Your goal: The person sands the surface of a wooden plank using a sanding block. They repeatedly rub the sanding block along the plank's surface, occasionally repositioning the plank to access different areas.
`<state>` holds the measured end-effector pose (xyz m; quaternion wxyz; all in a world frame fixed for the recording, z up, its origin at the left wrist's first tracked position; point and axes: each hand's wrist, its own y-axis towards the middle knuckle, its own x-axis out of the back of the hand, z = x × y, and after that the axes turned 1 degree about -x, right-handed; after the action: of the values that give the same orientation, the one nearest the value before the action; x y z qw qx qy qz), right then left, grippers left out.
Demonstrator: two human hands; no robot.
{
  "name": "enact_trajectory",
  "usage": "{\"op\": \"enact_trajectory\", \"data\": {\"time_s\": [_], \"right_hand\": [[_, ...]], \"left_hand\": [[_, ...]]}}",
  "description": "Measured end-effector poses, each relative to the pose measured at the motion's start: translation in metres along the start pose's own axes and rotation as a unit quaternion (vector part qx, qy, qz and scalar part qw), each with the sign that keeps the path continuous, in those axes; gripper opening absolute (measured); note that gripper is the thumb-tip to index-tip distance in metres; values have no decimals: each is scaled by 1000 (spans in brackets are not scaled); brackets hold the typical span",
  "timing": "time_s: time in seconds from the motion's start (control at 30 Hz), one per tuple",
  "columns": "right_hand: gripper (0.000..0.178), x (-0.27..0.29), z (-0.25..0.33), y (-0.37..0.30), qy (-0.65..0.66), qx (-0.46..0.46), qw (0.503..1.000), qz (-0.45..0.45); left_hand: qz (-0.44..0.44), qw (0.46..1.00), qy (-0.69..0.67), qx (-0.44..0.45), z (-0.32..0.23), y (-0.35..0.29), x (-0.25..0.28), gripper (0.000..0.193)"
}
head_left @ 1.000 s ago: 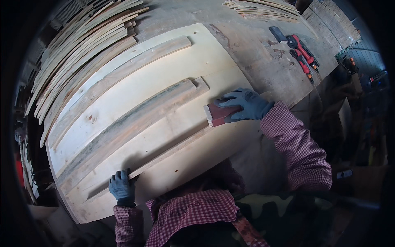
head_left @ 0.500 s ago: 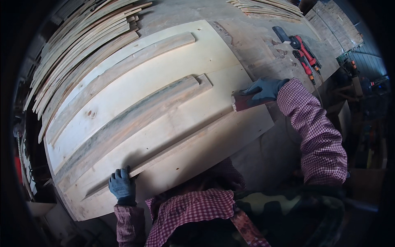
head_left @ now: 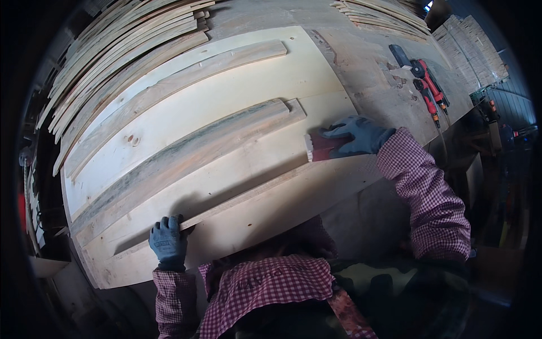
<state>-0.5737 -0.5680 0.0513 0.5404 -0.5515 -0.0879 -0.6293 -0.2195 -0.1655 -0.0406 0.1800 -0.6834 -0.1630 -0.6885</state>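
A narrow wooden strip (head_left: pixel 248 194) stands on edge along the near part of a pale wooden panel (head_left: pixel 324 79). Its left part is gripped by my left hand (head_left: pixel 167 244), in a blue-grey glove with the fingers closed over it. Toward the strip's right end, my right hand (head_left: pixel 358 135), gloved alike, is wrapped round a dark red sanding block (head_left: pixel 320 148) with a pale edge. The block rests on the strip's upper edge and hides that stretch of it. Beyond the strip, two boards, one greyish (head_left: pixel 197 138), lie side by side on the panel.
Another board (head_left: pixel 192 76) lies on the panel's far side. Long thin boards (head_left: pixel 124 56) are piled at the far left, with more slats (head_left: pixel 384 17) at the back. Red and black power tools (head_left: pixel 430 90) with a hose lie at right, near a strapped wood stack (head_left: pixel 471 51).
My right hand has slid the sanding block leftward along the strip. My left hand keeps its hold at the same place. The whole view has shifted slightly.
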Motion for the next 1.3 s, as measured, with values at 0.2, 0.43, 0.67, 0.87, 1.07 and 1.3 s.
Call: {"op": "enact_trajectory", "data": {"time_s": [0.2,0.43,0.67,0.87,1.07,1.3], "right_hand": [[62,-59,-125,-80,-64,-223,918,-323],[59,-129,147,18,-77,56,906,-412],[61,-147,188,33,-79,93,901,-416],[69,-88,-62,-54,-32,-431,807,-402],[61,-128,76,-3,-91,-3,873,-479],[61,-148,266,63,-54,164,923,-343]], "left_hand": [[2,998,-35,-44,-3,9,4,35],[13,999,-33,-37,-2,9,6,32],[7,998,-40,-45,2,11,4,36],[-2,998,-39,-40,-3,9,1,37],[-31,998,-45,-37,-2,5,7,77],[-35,977,-210,-9,7,7,-4,115]]}}
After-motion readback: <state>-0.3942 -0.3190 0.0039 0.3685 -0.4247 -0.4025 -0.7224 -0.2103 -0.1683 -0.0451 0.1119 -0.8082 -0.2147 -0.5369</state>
